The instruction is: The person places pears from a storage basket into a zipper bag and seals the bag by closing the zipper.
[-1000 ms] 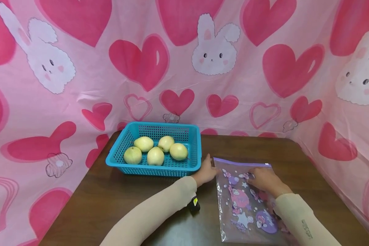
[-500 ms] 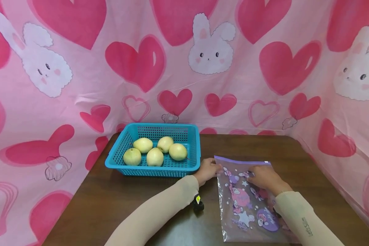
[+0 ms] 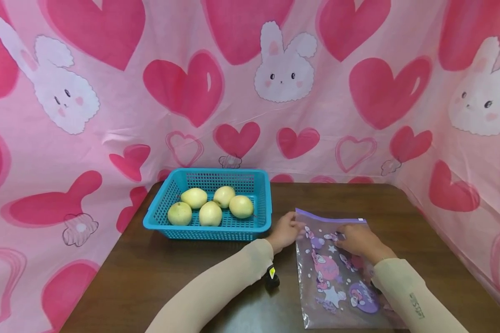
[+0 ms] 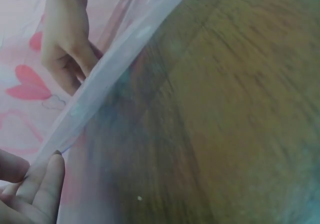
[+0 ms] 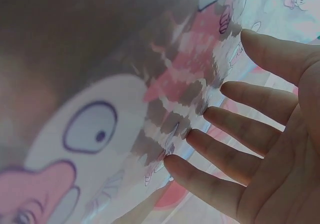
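A clear zip bag (image 3: 316, 277) with a purple top strip and pink and purple cartoon prints lies flat on the table at right. My left hand (image 3: 285, 231) is at its upper left edge; in the left wrist view the thumb and fingers (image 4: 47, 184) pinch the film's edge. On the bag's upper right part rests my right hand (image 3: 360, 243). Its fingers (image 5: 250, 129) are spread and fairly straight in the right wrist view, the tips against the printed film. Left of the bag stands a blue plastic basket (image 3: 208, 233) holding several yellow-green pears (image 3: 210, 213).
The brown wooden table (image 3: 150, 277) carries the basket and bag. A pink curtain (image 3: 241, 106) with hearts and rabbits hangs behind and along both sides. A small black device (image 3: 271, 280) with a yellow mark sits at the left wrist.
My left hand has drawn its fingers in and shifted slightly right, and the bag's upper left corner has moved right and up with it. The right hand has stayed nearly still.
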Motion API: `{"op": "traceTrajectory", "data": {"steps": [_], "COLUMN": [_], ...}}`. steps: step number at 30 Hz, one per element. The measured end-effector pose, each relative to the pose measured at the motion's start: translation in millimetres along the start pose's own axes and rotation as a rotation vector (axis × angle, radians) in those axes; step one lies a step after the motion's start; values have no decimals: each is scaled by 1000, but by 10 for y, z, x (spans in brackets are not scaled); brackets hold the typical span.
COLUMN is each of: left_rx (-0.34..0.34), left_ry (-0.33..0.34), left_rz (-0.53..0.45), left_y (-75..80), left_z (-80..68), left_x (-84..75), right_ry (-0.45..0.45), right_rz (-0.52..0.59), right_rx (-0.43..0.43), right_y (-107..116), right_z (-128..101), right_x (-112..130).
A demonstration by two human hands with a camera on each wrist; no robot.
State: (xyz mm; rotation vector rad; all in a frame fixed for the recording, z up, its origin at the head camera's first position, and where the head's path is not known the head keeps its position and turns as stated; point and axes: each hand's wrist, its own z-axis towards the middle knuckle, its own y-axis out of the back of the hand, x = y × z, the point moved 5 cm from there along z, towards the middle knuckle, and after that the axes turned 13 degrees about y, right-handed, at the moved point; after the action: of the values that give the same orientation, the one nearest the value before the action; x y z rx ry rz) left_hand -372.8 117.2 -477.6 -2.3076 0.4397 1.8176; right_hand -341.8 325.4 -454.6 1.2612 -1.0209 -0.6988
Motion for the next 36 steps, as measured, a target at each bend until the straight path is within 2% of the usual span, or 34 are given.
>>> {"op": "traceTrajectory", "data": {"steps": [11, 15, 19, 23, 30, 36], "left_rx": [30, 25, 28, 44, 63, 50], "left_ry": [-82, -104, -158, -213, -255, -327], "left_rz": [109, 163, 227, 254, 282, 366], "left_y": [-29, -22, -10, 3, 2, 5], "left_z": [-109, -153, -230, -304, -371, -429], "left_x": [-101, -194, -327, -442, -548, -635], "right_ry": [-21, -24, -18, -44, -25, 4], "right_rz": [66, 52, 31, 31, 24, 32], "right_rx": [8, -1, -18, -51, -181, -202], "right_y": [112, 211, 318, 421, 662, 755], "right_z": [-30, -40, -36, -32, -47, -13], "right_x": [-60, -87, -96, -99, -68, -51]}}
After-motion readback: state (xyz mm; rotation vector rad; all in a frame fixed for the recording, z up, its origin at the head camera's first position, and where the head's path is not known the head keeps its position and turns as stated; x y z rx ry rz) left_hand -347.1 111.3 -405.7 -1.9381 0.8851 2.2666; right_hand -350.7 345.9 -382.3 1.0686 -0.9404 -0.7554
